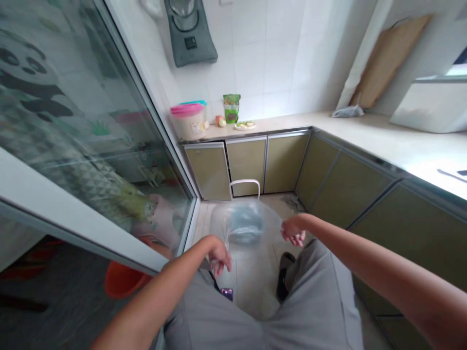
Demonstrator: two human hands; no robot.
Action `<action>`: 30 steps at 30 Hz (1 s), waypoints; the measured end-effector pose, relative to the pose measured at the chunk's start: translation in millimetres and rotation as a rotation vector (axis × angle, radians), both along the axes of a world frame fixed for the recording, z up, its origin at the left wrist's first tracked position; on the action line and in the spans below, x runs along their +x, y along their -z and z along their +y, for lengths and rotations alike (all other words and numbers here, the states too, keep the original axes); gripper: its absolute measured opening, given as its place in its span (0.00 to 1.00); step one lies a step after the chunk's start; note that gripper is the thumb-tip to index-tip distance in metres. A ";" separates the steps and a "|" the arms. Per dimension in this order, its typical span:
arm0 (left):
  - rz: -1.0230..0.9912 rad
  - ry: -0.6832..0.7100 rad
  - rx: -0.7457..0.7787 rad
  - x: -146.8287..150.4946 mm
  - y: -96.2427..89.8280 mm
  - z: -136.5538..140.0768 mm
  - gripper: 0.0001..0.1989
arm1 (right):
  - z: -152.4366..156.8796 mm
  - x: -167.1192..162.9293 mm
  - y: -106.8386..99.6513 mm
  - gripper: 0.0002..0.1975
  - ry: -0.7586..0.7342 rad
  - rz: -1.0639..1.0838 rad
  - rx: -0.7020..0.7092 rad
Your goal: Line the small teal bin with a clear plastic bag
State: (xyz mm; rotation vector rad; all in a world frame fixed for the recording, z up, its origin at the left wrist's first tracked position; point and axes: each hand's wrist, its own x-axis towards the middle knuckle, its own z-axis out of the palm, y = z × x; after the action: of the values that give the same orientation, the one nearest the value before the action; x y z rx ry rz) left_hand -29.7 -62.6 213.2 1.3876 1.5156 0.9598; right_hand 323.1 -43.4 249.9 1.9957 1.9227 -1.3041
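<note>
A large clear plastic bag (219, 218) spreads between my hands, low over the floor. Its film is see-through, with a bluish-grey patch at its middle; whether that patch lies inside or behind the film I cannot tell. My right hand (295, 229) is closed on the bag's right edge, fingers curled downward. At the near left edge, my left hand (219, 256) is also closed on the film, its wrist bent and fingers pointing down. Just behind the bag rises the curved white metal frame (245, 182) of what looks like a small chair.
Low cabinets (246, 155) and a countertop (288, 122) run along the back and right. On it stand a pink-lidded tub (188, 121), a green pouch (231, 108) and a plate (245, 126). A glass sliding door (146, 146) and orange bucket (122, 281) are left.
</note>
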 end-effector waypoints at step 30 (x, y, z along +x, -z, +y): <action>-0.235 -0.097 0.148 -9.6 -37.9 162.6 0.32 | 140.6 47.7 -50.4 0.09 0.256 0.244 0.235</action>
State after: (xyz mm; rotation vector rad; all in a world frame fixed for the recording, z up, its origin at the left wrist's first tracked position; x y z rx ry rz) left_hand -39.4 100.0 251.1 1.2615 1.3667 1.2709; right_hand 370.7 97.2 300.4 2.3602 2.0635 -1.5057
